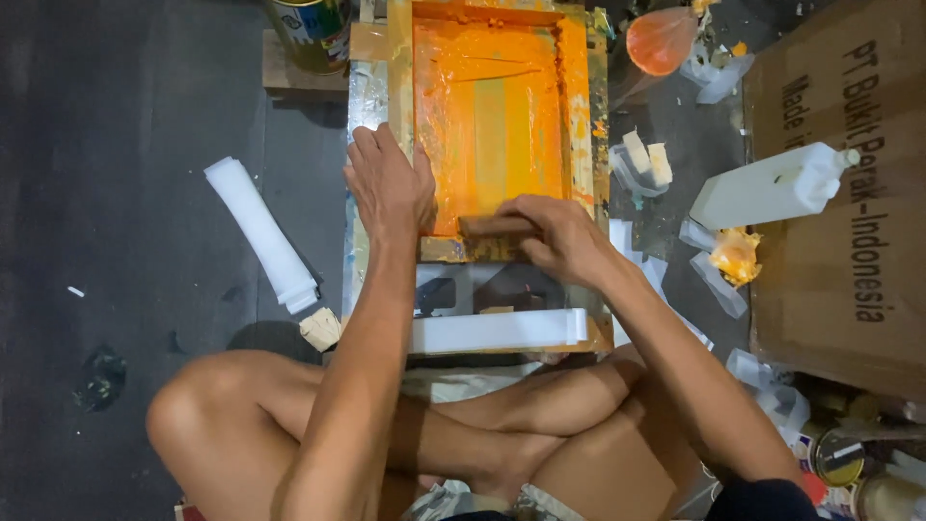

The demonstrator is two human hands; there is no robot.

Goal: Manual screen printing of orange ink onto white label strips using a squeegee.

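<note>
Knees are sitting crossed nearest the camera, then a white foam strip (497, 330) is lying across the frame's near edge. Past that, the right hand (555, 234) is curling its fingers around a wooden squeegee (494, 227), long axis running left-right at the near end of the orange-inked screen (492, 116). The left hand (389, 183) is pressing flat, fingers spread, on the frame's left rail.
</note>
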